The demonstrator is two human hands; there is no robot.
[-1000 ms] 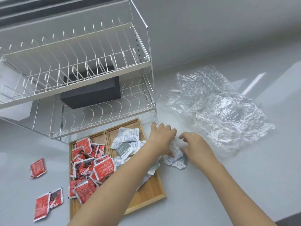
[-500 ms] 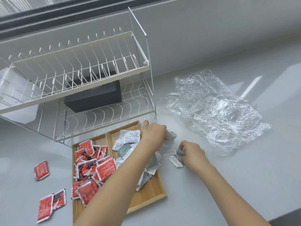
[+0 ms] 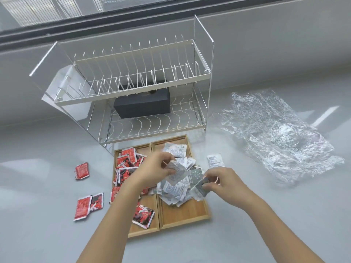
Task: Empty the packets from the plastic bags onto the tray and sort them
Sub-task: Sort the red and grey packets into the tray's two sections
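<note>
Both hands are hovering over the wooden tray. The left hand is pinching a white packet; the right hand is pinching a grey packet. Between and beneath them white packets are piling in the right compartment; red packets are lying left of the left hand, some on the table. They are looking light, flat and slick, best taken by an edge. Beyond the right hand, the empty plastic bags are lying crumpled.

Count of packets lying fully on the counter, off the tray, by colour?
Red packets: 3 (one alone, two side by side)
White packet: 1
Total off the tray: 4
</note>
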